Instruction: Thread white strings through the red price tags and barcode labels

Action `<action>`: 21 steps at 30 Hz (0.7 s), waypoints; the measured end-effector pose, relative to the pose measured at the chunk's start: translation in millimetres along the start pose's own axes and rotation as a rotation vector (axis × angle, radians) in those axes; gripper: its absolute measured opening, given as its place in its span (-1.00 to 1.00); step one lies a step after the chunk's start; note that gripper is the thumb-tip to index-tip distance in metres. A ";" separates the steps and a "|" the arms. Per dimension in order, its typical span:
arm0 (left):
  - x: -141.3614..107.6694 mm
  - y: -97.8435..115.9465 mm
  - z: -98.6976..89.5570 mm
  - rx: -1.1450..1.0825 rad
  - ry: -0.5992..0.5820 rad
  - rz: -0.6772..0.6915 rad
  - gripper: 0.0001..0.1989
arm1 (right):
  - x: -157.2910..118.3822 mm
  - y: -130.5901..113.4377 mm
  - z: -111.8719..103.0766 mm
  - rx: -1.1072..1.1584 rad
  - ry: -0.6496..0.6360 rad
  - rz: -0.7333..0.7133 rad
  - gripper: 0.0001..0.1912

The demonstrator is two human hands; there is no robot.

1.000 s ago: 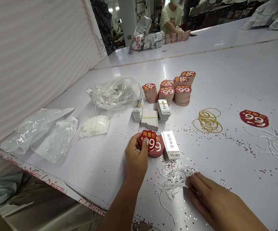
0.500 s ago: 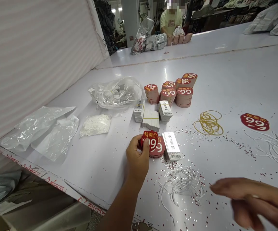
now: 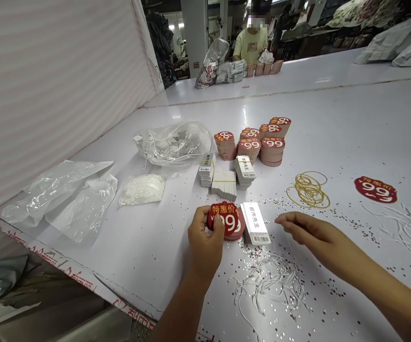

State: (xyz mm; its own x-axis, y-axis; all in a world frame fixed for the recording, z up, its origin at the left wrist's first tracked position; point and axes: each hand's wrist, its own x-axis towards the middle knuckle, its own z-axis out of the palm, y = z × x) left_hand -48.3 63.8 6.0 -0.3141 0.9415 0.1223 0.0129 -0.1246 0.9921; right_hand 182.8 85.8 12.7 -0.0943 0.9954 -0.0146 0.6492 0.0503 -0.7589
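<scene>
My left hand (image 3: 205, 235) pinches a red scalloped price tag (image 3: 228, 216) printed with yellow characters and a white 99, thumb on its face. The tag overlaps a short stack of matching red tags (image 3: 239, 233) on the table. Just right of that stands a stack of white barcode hang tags (image 3: 254, 221). My right hand (image 3: 314, 235) hovers to the right of the white stack, apart from it, fingers stretched towards it and nothing visible in them. Below the two stacks lies a loose tangle of white strings (image 3: 269, 285).
Banded white tag bundles (image 3: 224, 183) and stacks of red tags (image 3: 272, 153) stand farther back. Yellow rubber bands (image 3: 307, 190), a lone red tag (image 3: 375, 189) and more strings (image 3: 401, 228) lie right. Left are clear bags (image 3: 173, 142) and a white packet (image 3: 142, 189). A person (image 3: 251, 45) stands across.
My right hand has moved left and away from me, from the lower right towards the white tag stack. The left hand still pinches the red tag, now lying more over the red stack.
</scene>
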 end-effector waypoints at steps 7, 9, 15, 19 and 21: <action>-0.2 2.0 -0.6 -0.040 -0.015 -0.016 -0.86 | 39.3 3.2 37.2 0.132 -0.201 0.062 -0.53; -0.5 1.5 -0.7 -0.045 -0.019 -0.014 -0.87 | 43.2 7.6 38.7 0.180 -0.261 0.060 -0.53; -1.3 3.4 -0.7 -0.050 -0.026 0.030 -0.86 | 39.3 5.7 28.1 0.122 -0.203 0.045 -0.50; -11.5 11.1 7.8 -0.203 -0.100 -0.066 -0.78 | 17.4 -15.9 13.1 0.069 -0.043 0.035 -0.47; -22.0 14.1 14.6 -0.338 -0.183 -0.190 -0.73 | -3.0 -23.5 5.6 0.101 -0.057 -0.001 -0.46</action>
State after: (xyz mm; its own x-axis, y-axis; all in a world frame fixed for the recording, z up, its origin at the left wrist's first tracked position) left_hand -27.3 45.9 17.7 -0.1067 0.9939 -0.0286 -0.3499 -0.0107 0.9367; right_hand 163.6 81.2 26.9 -0.1392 0.9891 -0.0484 0.5701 0.0401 -0.8206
